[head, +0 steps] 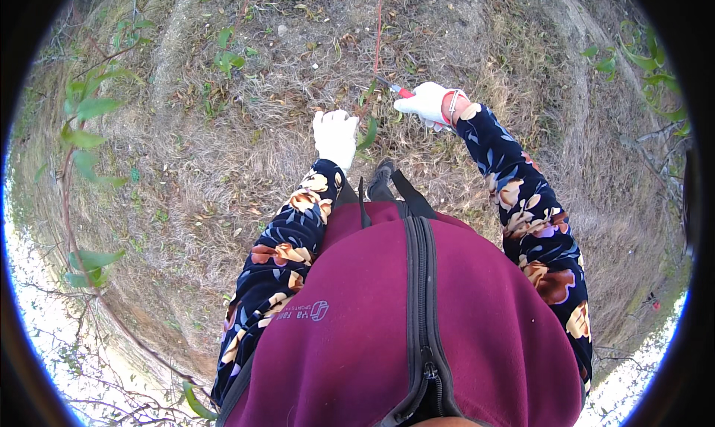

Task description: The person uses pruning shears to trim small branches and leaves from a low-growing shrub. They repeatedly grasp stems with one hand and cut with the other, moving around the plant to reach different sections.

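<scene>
My left hand [336, 136], in a white glove, has its fingers curled at the lower end of a thin reddish twig [378, 33]. A few green leaves [368, 133] hang from the twig just beside that hand. To the right, my right hand [427, 104] wears a white glove with a red cuff and grips red-handled pruning shears [403, 92]. The shears' dark blades point up and left, and their tip meets the twig. Whether the blades are apart is too small to tell. The glove hides most of the handles.
Dry grass and fallen leaves [268, 147] cover the ground. A long leafy branch [67, 203] curves down the left side. More leaves [642, 63] hang at the right rim. One dark shoe [381, 175] shows below my hands. A small sprig [228, 58] stands out upper left.
</scene>
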Demonstrator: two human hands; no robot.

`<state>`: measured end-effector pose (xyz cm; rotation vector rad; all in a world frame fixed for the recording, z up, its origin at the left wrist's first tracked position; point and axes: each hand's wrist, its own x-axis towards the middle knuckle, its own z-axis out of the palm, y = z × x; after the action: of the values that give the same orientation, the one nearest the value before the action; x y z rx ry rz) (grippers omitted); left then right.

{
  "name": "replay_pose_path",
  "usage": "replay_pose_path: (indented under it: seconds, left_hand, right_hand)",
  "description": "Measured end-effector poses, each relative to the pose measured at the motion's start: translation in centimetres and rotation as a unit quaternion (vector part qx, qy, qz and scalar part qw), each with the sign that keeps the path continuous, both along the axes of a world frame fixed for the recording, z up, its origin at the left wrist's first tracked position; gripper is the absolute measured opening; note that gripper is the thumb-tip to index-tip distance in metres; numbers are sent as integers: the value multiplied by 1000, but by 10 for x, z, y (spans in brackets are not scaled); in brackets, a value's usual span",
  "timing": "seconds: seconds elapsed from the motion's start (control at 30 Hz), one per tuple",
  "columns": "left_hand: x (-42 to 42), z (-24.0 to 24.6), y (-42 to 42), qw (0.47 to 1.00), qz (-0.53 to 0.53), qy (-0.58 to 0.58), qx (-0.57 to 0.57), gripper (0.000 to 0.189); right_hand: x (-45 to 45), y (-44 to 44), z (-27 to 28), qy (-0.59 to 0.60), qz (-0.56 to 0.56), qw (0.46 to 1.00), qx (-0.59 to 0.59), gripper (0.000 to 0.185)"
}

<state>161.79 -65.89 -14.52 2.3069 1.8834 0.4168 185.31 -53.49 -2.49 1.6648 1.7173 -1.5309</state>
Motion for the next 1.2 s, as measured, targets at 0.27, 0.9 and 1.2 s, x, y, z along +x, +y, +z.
replay_pose_path:
  seconds: [0.27, 0.9, 1.2]
  left_hand:
    - [-3, 4, -1, 999, -3, 18, 27, 20]
    - [-23, 23, -27, 973, 59, -169, -144, 27]
    - [-103, 102, -34, 829, 205, -520, -14, 33]
  right_hand:
    - [-1, 5, -11, -41, 123, 985, 118, 59]
    - [64, -92, -31, 1, -22, 999, -40, 45]
    - [112, -163, -95, 215, -271, 910, -230, 28]
